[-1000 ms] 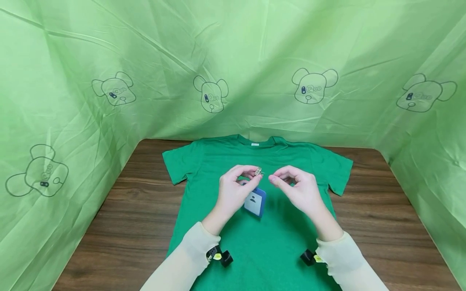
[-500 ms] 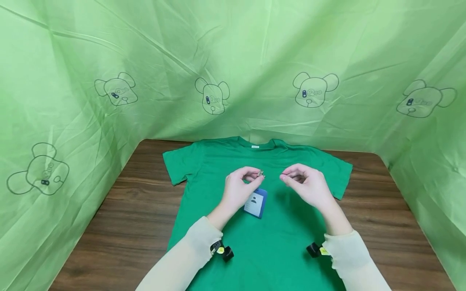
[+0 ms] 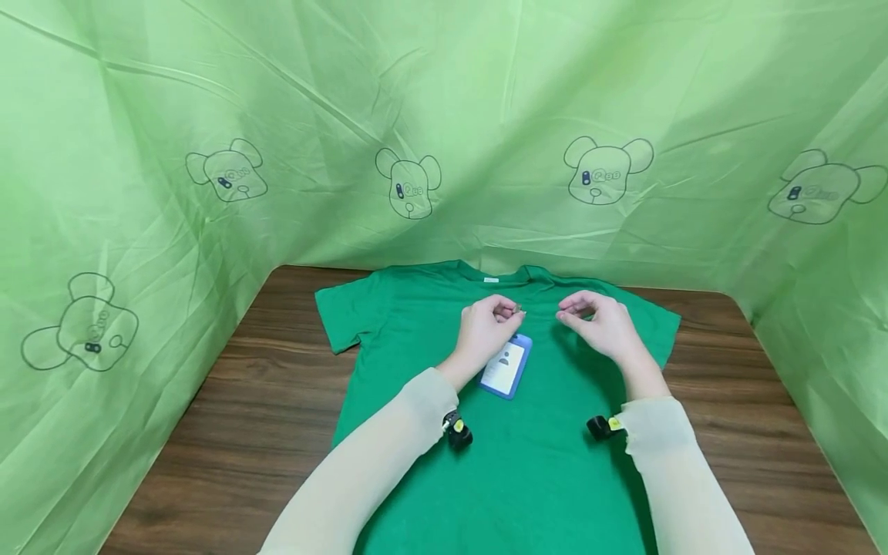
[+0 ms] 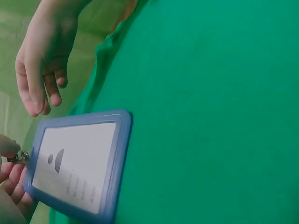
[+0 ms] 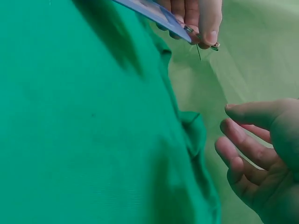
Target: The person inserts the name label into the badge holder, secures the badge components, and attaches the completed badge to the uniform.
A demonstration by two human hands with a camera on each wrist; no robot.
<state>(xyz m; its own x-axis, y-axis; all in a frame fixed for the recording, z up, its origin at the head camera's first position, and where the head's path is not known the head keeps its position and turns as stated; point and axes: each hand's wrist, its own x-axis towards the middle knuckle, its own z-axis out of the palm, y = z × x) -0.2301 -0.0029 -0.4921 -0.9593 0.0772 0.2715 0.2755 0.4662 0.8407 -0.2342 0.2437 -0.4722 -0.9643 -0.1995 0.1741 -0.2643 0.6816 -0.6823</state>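
My left hand (image 3: 483, 330) pinches the small metal pin clasp (image 4: 20, 157) of an ID badge between thumb and index finger. The blue-framed badge (image 3: 505, 368), with a white card and a dark person icon, hangs below that hand over the green T-shirt (image 3: 541, 470). A thin needle (image 5: 199, 52) sticks out from the clasp in the right wrist view. My right hand (image 3: 602, 327) hovers to the right of the badge, apart from it. Its fingers are loosely bent with a gap to the thumb, and nothing is seen between them.
The T-shirt lies spread out on a dark wood table (image 3: 257, 401), its collar toward the back. Light green fabric (image 3: 486, 92) printed with bear outlines hangs behind and along both sides. Each wrist wears a small black camera (image 3: 459, 434).
Both hands have moved forward toward the collar and to the right, the badge travelling with the left. The right hand has drawn away from the clasp and its fingers have loosened.
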